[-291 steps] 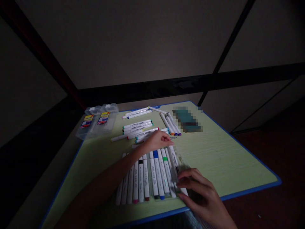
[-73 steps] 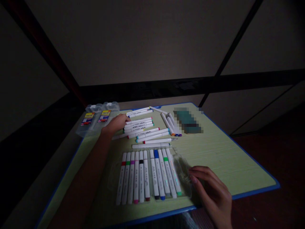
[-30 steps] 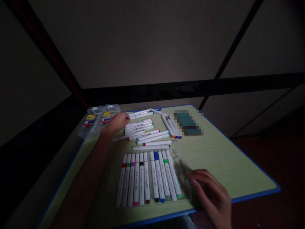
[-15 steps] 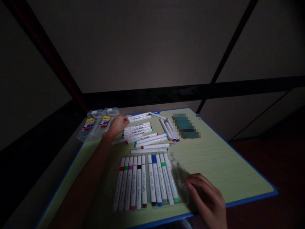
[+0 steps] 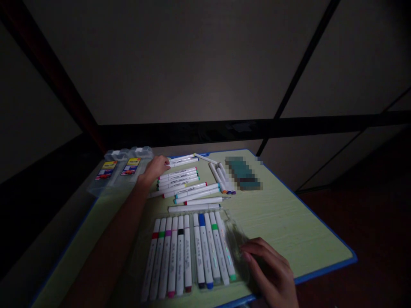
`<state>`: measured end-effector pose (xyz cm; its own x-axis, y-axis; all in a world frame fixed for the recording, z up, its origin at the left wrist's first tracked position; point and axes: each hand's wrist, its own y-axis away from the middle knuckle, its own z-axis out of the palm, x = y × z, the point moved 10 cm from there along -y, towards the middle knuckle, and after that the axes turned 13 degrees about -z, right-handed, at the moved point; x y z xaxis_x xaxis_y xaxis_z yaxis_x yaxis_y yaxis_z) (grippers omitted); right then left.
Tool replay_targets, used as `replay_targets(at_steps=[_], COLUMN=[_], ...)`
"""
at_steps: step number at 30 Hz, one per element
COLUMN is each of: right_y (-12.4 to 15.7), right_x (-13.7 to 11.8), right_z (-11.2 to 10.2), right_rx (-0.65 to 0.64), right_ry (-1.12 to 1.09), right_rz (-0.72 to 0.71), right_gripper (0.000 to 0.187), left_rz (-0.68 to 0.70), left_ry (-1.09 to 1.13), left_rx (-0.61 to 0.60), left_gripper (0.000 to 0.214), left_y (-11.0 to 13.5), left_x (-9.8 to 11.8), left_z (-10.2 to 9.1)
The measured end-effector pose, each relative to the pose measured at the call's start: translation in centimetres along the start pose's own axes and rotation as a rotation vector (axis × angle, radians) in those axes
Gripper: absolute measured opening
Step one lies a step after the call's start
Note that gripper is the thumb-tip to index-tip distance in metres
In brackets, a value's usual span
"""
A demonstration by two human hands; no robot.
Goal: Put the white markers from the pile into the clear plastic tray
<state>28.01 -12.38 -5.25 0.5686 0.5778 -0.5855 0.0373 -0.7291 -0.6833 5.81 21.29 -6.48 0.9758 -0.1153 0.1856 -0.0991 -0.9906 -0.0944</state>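
I can't tell whether the right hand [image 5: 268,267] pinches the faint clear case [image 5: 233,226] holding two groups of markers [image 5: 180,259], and past loose markers [image 5: 203,200], left of a teal slab [image 5: 242,172] blurred to blocks, the left hand [image 5: 156,167] hides its fingertips by far markers [image 5: 184,161], grip unreadable too.

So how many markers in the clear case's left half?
6, side by side, left to right: red-banded marker, green-banded marker, purple-banded marker, pink-ended marker, black-banded marker, brown-ended marker. None looks hidden.
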Motion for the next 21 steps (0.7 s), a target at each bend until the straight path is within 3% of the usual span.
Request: replay_targets(at_steps=[12,21], right_y=[-0.2,0.1], right_x=[-0.4,0.0], right_z=[-0.1,0.1], right_rx=[-0.014,-0.045], right_ry=[0.052,0.046], right_rz=[-0.03,-0.016], right_gripper=[0.014,0.015], left_rz=[0.02,0.021], left_ry=[-0.007,0.007], left_rx=[-0.076,-0.072], left_gripper=[0.017,0.015], left_y=[0.2,0.5], left_x=[0.0,0.1], left_z=[1.3,1.2])
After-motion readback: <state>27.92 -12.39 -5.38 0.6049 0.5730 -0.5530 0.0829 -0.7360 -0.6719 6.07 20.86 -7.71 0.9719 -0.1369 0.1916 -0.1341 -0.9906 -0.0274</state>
